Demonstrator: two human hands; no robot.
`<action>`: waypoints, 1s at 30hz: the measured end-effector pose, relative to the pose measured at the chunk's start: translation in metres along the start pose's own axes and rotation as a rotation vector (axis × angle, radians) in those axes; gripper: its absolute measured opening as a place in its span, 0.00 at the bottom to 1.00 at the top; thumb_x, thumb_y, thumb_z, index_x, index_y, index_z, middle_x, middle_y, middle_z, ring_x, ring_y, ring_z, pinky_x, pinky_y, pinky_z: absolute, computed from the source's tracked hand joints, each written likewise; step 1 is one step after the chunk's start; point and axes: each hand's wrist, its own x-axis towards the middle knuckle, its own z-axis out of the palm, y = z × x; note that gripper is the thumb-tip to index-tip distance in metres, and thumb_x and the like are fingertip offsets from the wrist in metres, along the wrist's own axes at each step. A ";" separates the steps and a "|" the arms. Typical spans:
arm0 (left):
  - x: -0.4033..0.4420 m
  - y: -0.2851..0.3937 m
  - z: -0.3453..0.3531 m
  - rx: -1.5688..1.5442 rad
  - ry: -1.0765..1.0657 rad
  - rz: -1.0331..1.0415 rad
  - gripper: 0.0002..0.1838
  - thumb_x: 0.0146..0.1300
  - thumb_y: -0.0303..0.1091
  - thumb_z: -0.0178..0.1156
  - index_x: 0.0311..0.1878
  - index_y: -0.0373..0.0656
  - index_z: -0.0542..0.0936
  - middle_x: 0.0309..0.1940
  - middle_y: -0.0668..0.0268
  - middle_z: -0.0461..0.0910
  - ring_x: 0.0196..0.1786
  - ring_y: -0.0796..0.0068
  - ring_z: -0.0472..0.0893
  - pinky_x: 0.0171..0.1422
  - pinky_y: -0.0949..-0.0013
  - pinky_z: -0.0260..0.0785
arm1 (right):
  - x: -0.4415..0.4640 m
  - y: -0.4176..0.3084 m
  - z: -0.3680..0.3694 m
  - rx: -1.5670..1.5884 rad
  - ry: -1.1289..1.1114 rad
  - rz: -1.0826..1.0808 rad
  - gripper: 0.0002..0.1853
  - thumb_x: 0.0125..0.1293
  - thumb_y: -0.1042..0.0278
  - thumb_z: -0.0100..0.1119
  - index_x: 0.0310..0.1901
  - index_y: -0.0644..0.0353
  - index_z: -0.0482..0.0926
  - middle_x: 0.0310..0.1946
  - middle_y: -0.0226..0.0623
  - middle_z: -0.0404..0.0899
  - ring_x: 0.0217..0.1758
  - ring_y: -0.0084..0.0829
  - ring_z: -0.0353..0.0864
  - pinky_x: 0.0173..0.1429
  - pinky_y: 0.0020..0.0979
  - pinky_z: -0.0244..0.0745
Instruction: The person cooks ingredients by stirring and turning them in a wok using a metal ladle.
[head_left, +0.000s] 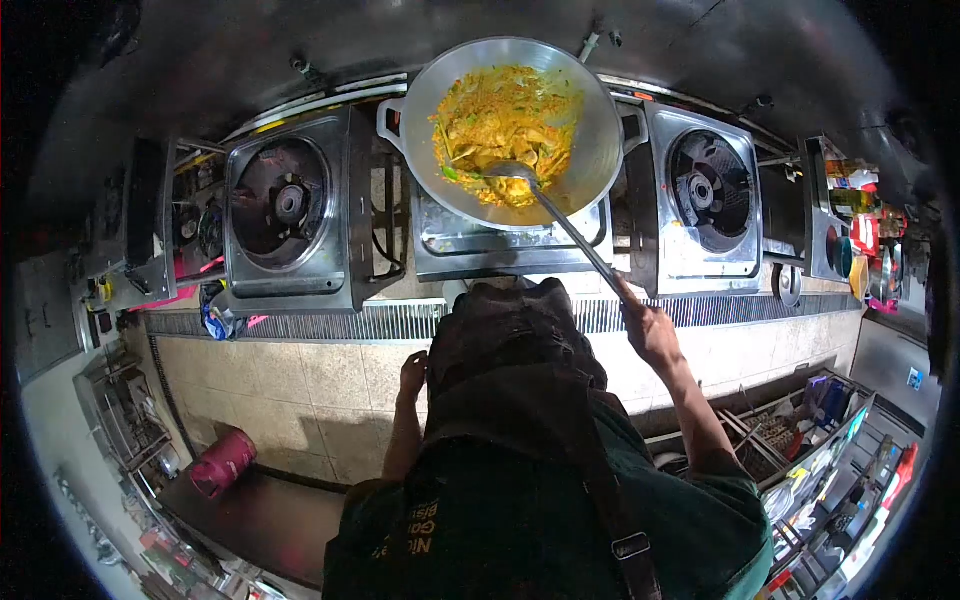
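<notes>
A large silver two-handled wok [607, 150] sits on the middle burner. Inside it is a yellow-orange mix of food [505, 120] with bits of green, spread up the far side. My right hand [652, 335] is wrapped round the end of a long metal ladle [578, 240]. The ladle's head rests in the food near the wok's front side, with some food on it. Low beside my dark apron [510, 345] hangs my left hand [413, 373], its fingers loosely curled and apart from the wok; nothing shows in it.
A left burner [290, 200] and a right burner [705, 185] flank the wok. A metal floor grate [390, 322] runs in front of the stoves. Bottles and packets [865, 225] stand at far right. A pink cylinder [222, 463] lies at lower left; a cluttered shelf [790, 440] is at lower right.
</notes>
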 end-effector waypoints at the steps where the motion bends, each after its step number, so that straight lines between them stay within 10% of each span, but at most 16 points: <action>1: -0.001 0.008 0.002 0.004 0.003 -0.023 0.18 0.66 0.41 0.53 0.55 0.44 0.75 0.36 0.66 0.81 0.34 0.76 0.79 0.33 0.72 0.70 | 0.011 0.022 0.027 -0.144 -0.004 0.073 0.19 0.73 0.61 0.30 0.38 0.61 0.73 0.17 0.43 0.70 0.17 0.38 0.71 0.21 0.40 0.67; 2: -0.004 0.015 0.004 0.008 0.007 -0.046 0.18 0.66 0.41 0.53 0.55 0.43 0.74 0.36 0.65 0.81 0.35 0.76 0.79 0.33 0.72 0.69 | 0.026 0.046 0.050 -0.109 0.009 0.070 0.28 0.70 0.62 0.40 0.70 0.32 0.50 0.16 0.55 0.73 0.18 0.52 0.76 0.22 0.49 0.65; 13: -0.010 0.044 0.009 -0.103 0.029 0.003 0.21 0.66 0.46 0.54 0.57 0.45 0.72 0.38 0.62 0.81 0.36 0.74 0.81 0.31 0.74 0.67 | 0.119 0.001 -0.026 0.249 0.207 -0.124 0.23 0.67 0.67 0.50 0.64 0.47 0.66 0.38 0.57 0.76 0.45 0.54 0.76 0.41 0.39 0.74; 19: -0.009 -0.011 0.022 -0.028 0.053 -0.031 0.19 0.65 0.43 0.56 0.55 0.43 0.74 0.40 0.61 0.80 0.37 0.72 0.80 0.36 0.70 0.73 | 0.135 0.009 -0.083 0.206 0.305 -0.024 0.24 0.68 0.65 0.45 0.66 0.53 0.62 0.36 0.63 0.76 0.40 0.58 0.78 0.41 0.44 0.74; 21: -0.017 -0.029 0.026 0.665 0.106 0.598 0.19 0.60 0.41 0.59 0.53 0.46 0.77 0.46 0.58 0.80 0.41 0.60 0.81 0.42 0.64 0.76 | 0.159 0.018 -0.076 0.127 0.288 -0.018 0.25 0.68 0.64 0.44 0.67 0.53 0.60 0.36 0.63 0.76 0.38 0.58 0.78 0.40 0.46 0.73; 26: -0.010 -0.061 0.044 0.893 0.147 0.337 0.16 0.63 0.42 0.57 0.50 0.46 0.79 0.45 0.58 0.80 0.42 0.62 0.81 0.42 0.67 0.75 | 0.216 0.036 -0.006 0.071 0.201 -0.198 0.29 0.66 0.63 0.45 0.69 0.50 0.54 0.37 0.58 0.77 0.37 0.60 0.77 0.41 0.50 0.74; 30: -0.047 0.009 0.052 -0.032 0.147 -0.009 0.19 0.64 0.43 0.57 0.53 0.43 0.77 0.37 0.62 0.83 0.38 0.76 0.80 0.41 0.71 0.72 | 0.199 0.055 -0.035 0.120 0.064 -0.434 0.27 0.66 0.66 0.46 0.67 0.55 0.56 0.50 0.50 0.75 0.43 0.56 0.77 0.42 0.47 0.75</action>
